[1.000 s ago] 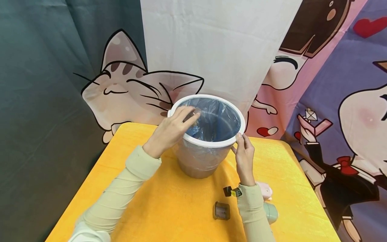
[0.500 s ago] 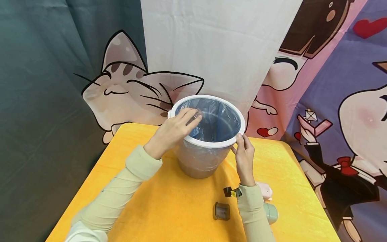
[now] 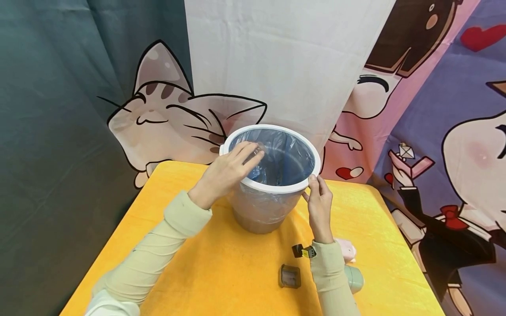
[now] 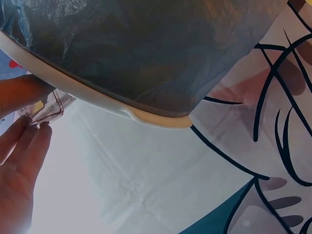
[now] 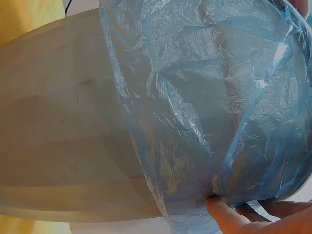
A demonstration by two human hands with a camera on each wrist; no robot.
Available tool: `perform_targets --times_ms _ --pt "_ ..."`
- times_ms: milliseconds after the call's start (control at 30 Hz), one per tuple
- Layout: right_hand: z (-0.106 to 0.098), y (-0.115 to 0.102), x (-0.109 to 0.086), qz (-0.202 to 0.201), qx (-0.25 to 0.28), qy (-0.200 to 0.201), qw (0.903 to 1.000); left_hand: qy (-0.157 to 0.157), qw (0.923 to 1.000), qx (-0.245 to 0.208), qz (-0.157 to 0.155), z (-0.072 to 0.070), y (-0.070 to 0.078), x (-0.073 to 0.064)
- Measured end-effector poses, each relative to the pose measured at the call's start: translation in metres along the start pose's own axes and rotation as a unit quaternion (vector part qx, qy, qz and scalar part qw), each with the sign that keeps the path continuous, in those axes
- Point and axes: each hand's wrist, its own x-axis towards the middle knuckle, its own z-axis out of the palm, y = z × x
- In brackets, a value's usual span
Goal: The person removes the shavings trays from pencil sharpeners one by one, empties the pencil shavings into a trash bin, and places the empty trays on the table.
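A round bin (image 3: 254, 219) with a white rim (image 3: 276, 189) stands on the yellow-covered table, lined with a thin bluish plastic bag (image 5: 195, 87). My left hand (image 3: 221, 173) reaches over the rim's left side, pinching a small clear plastic piece (image 4: 51, 108) between thumb and fingertips. In the head view the piece shows only faintly beside the fingers, over the bin's opening; its exact kind I cannot tell. At the front right my right hand (image 3: 321, 208) grips the bin just under the rim, thumb against the rim and fingers curled below. The bag's edge hangs down outside the wall there.
A small dark square container (image 3: 290, 276) lies right of centre at the front. Partly behind the right sleeve are a pink item (image 3: 346, 249) and a pale green rounded item (image 3: 354, 278). A printed cloth backdrop (image 3: 284, 66) hangs close behind the bin.
Over the first half second my left hand shifts slightly right with the clear plastic piece, then stays almost still. My right hand keeps its place on the bin.
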Motion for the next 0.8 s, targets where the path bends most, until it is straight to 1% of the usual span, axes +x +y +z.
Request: perform_targets --times_ms 200,533,800 --pt "0.000 0.000 0.000 0.000 0.001 0.001 1.0000 0.000 0.9995 -0.026 -0.015 0.002 -0.001 -0.002" --pt "0.000 -0.001 -0.001 0.005 -0.002 0.003 1.0000 -0.004 0.9992 -0.027 -0.027 0.000 0.001 -0.006" --pt "-0.001 0.001 0.000 -0.003 -0.001 -0.003 1.0000 -0.005 0.9964 -0.055 -0.064 0.000 -0.003 -0.011"
